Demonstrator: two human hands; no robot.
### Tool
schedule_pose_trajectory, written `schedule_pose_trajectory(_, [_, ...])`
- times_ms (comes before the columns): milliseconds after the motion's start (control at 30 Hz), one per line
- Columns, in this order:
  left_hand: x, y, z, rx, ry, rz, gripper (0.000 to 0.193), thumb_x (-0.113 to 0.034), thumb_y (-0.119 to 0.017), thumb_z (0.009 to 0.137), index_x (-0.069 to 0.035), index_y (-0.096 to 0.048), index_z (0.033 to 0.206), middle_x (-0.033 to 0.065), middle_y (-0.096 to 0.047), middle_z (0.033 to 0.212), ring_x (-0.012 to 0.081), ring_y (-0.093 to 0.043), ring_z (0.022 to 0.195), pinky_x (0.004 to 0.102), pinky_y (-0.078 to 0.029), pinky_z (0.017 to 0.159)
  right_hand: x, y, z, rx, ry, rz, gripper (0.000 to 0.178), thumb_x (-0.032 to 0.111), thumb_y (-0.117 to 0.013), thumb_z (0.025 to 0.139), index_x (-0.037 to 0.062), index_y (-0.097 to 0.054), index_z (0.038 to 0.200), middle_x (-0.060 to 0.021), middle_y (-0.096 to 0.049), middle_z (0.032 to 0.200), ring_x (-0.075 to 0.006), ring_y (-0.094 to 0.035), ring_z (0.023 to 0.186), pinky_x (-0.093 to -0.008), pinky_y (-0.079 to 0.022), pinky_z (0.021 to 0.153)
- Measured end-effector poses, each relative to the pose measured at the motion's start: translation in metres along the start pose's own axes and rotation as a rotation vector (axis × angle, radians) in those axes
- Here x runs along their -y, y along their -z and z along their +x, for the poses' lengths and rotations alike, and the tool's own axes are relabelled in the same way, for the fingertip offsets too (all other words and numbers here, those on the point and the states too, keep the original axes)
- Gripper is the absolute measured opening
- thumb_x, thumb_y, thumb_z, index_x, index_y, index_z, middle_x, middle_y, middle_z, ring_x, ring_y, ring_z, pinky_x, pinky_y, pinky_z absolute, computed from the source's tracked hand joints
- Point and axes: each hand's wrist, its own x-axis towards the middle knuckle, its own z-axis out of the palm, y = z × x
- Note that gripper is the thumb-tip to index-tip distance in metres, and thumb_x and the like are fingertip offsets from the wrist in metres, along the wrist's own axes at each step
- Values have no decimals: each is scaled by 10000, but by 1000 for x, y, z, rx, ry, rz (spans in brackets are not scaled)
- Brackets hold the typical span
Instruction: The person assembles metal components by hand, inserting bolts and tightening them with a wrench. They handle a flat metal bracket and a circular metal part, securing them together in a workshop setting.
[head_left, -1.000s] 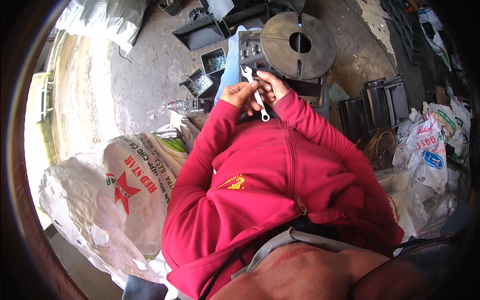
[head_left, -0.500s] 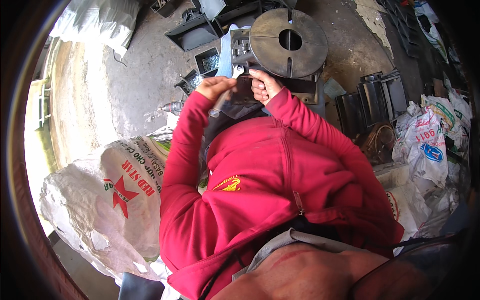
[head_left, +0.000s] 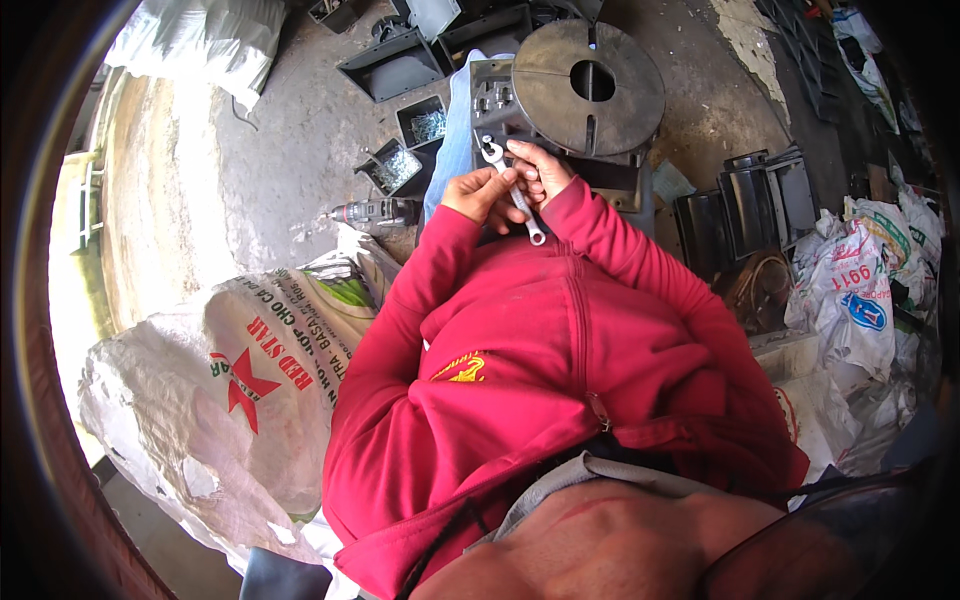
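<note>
My left hand is closed round the shaft of a silver combination wrench. Its open-ended jaw points away from me, while the ring end lies just in front of my red jacket. Close against the wrench, my right hand has its fingers curled and its forefinger stretched toward the jaw; whatever it may hold is hidden. Beyond both hands sits a dark metal machine part, with a large round slotted plate that has a hole in its middle. Small bolts stand on the block left of the plate.
A cordless drill lies on the floor at left, near bins of small screws and bolts. A black tray stands farther off. White sacks flank me, and black metal parts stand at right.
My left hand has moved right with the wrench, bringing it up against my right hand. The wrench now slants the other way, and the drill at left shows more fully.
</note>
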Motion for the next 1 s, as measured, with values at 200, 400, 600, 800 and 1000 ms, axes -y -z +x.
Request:
schedule_pose_trajectory(200, [-5,7,5,50,46,-37,299,-302,-593,936,-7,-612,894,98,-659,696,174,-659,555,242,-493,422,2,-6,-6,-3,32,-32,480,426,-630,867,182,-386,534,38,-395,456,-73,-351,367,-221,-268,372])
schedule_pose_trajectory(400, [-18,3,9,45,86,-111,289,-298,-604,928,-10,-619,908,92,-655,710,172,-649,548,260,-499,433,11,-25,-17,-38,37,49,357,323,-634,883,171,-444,621,12,-479,534,-99,-466,446,-236,-358,424])
schedule_pose_trajectory(600, [-41,56,5,48,104,197,255,-309,-620,921,-66,-655,851,13,-611,625,78,-467,414,222,-348,396,-1,1,5,80,-15,137,327,291,-611,907,179,-420,666,86,-357,496,-31,-279,368,-203,-233,357])
schedule_pose_trajectory(800, [-35,45,-18,71,-31,340,270,-306,-584,945,-58,-667,878,-21,-606,643,31,-448,441,192,-321,408,0,-2,2,59,17,113,267,289,-608,907,147,-449,746,86,-357,503,-28,-278,370,-192,-228,363])
schedule_pose_trajectory(1000, [-5,13,0,9,-35,65,272,-304,-582,945,-42,-608,878,62,-664,687,117,-590,461,225,-434,381,2,-1,0,47,38,1,348,380,-617,879,168,-439,668,72,-389,507,-39,-313,380,-197,-238,370])
